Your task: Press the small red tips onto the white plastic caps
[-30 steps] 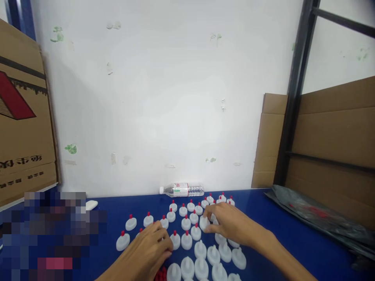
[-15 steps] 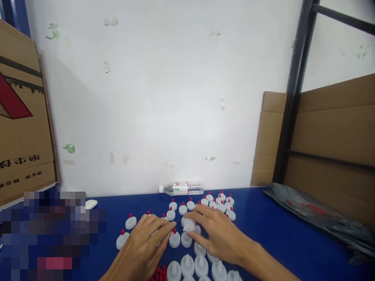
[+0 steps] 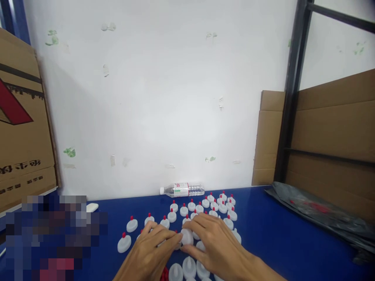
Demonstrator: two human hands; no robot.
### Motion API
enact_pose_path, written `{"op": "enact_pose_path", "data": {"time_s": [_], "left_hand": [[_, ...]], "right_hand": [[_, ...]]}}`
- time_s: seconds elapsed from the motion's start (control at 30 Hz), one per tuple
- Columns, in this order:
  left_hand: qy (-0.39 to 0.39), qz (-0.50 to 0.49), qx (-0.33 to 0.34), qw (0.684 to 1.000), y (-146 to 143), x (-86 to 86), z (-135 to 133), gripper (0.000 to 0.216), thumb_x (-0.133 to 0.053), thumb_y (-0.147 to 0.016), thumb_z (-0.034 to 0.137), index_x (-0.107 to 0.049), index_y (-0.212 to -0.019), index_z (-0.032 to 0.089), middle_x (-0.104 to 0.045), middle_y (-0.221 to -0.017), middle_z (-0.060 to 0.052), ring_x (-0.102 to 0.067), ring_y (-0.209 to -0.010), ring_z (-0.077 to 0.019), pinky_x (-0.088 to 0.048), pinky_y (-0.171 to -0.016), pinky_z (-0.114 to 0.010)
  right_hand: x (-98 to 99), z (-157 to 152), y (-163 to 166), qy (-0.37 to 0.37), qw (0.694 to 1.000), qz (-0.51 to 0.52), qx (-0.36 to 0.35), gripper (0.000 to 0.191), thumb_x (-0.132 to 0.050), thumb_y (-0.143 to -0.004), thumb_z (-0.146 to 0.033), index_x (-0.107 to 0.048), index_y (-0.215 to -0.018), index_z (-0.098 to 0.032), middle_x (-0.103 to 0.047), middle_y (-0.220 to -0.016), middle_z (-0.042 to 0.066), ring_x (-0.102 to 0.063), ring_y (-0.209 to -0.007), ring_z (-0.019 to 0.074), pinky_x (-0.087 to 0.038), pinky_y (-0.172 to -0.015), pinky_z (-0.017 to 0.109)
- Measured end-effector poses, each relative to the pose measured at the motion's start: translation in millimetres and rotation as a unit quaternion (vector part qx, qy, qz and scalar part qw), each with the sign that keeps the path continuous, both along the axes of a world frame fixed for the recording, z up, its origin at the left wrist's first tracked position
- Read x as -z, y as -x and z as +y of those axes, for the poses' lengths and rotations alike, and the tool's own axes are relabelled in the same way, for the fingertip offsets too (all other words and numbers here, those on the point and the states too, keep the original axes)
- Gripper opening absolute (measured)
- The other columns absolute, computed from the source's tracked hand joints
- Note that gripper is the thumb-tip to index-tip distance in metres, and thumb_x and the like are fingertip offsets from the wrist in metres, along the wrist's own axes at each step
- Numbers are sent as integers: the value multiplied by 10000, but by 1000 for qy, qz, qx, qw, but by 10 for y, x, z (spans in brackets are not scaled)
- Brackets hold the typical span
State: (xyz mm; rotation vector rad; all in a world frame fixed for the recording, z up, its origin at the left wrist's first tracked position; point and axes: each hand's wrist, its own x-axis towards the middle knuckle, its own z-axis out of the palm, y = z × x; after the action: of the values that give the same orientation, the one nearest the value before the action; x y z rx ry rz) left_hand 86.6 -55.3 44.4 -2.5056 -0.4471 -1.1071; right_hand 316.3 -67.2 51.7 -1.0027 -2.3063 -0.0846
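Between the thumb and fingers of my right hand [image 3: 215, 240] is a white round nozzle cap [image 3: 186, 237], tilted on its side. My left hand [image 3: 150, 248] is closed, its fingertips brought up against the left side of that cap. What the left fingers pinch, if anything, is hidden. Under the left hand shows a small pile of red tips [image 3: 164, 274]. White caps without red tips [image 3: 189, 267] stand just in front of the hands. Beyond and to the left, several white caps with red tips [image 3: 132, 224] stand upright on the blue table [image 3: 281, 242].
A clear labelled bottle [image 3: 181, 189] lies along the wall. At the right is a dark plastic bag [image 3: 319, 208] beside a black metal post [image 3: 288, 101] and cardboard sheets [image 3: 334, 132]. A printed cardboard box [image 3: 23, 128] stands left, near a small white object [image 3: 92, 207].
My hands have drawn together, the left fingertips now meeting the cap in my right hand. That cap has turned, its nozzle no longer visible. The view has shifted slightly.
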Motion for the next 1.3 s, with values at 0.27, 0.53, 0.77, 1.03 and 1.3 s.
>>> {"op": "enact_pose_path", "data": {"time_s": [0.27,0.53,0.77,1.03,1.3], "left_hand": [[7,-35,-33,999,35,22,59,219,-437,-1075,134,-624,-1184,172,-729,-901,-28,-651,-758,-164,-449,-724,-308],[171,-28,-24,985,18,204,16,306,-343,-1083,191,-613,-941,213,-646,-809,-20,-568,-718,-182,-435,-722,-333],[190,-29,-25,981,19,105,-32,233,-406,-1077,189,-624,-1003,226,-659,-855,-2,-585,-779,-182,-437,-842,-354],[127,90,-80,985,164,27,16,266,-468,-986,24,-642,-954,223,-652,-910,-27,-540,-834,-202,-422,-850,-365],[168,104,-29,980,236,201,139,196,-728,-879,98,-689,-765,252,-661,-822,12,-523,-836,-191,-405,-817,-323]], "right_hand": [[52,0,-4,-13,997,62,-39,360,-820,-860,-320,-597,-1124,-219,-758,-1053,30,-739,-950,221,-562,-852,316],[146,2,8,16,994,78,-76,347,-829,-850,-320,-634,-1117,-214,-781,-1029,54,-756,-937,223,-578,-831,268],[104,-17,31,15,995,58,-83,259,-733,-936,-312,-625,-1158,-234,-766,-1114,61,-737,-1007,219,-558,-891,279],[-140,74,-135,-22,1000,13,1,137,-537,-987,-167,-615,-1071,-242,-720,-1180,61,-690,-1063,232,-512,-946,395],[-296,222,-404,42,990,-40,126,63,-646,-951,-264,-680,-970,-214,-679,-1016,70,-663,-903,254,-496,-778,367]]}}
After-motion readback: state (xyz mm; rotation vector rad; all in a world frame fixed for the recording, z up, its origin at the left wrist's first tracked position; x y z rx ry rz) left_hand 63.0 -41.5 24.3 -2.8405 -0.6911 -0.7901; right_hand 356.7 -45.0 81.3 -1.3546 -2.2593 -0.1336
